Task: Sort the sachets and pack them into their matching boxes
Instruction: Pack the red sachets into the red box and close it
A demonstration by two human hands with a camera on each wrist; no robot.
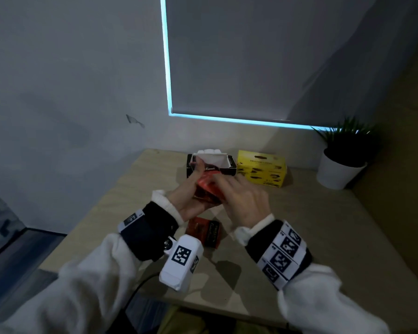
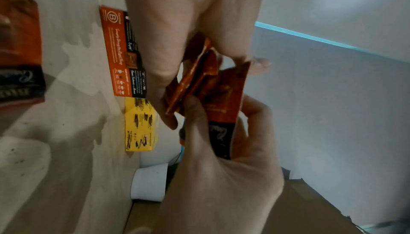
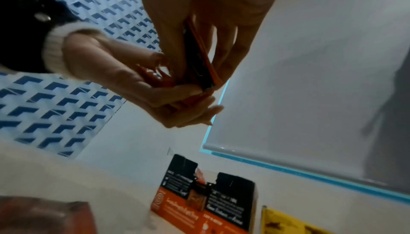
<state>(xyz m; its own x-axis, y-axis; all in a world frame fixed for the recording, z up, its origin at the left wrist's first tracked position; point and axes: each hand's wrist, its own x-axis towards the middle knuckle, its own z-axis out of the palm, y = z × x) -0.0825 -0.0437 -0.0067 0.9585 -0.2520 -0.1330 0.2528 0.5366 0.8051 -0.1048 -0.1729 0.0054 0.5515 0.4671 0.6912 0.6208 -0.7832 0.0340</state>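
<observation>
Both hands hold a small bundle of orange sachets [image 1: 206,189] above the table's middle. My left hand [image 1: 194,189] grips them from the left, and my right hand [image 1: 229,186] pinches them from the right. In the left wrist view the sachets [image 2: 224,94] show orange with a black end. Edge-on in the right wrist view, the sachets [image 3: 199,62] sit between the fingers. One more orange sachet [image 1: 206,231] lies flat on the table under the hands. At the back stands an orange-and-black box [image 1: 227,169] with its white lid flap raised, and a yellow box [image 1: 261,168] stands beside it.
A potted plant in a white pot [image 1: 336,172] stands at the back right corner of the wooden table [image 1: 299,225]. The wall and a window blind close off the back. The table drops off at its left and near edges.
</observation>
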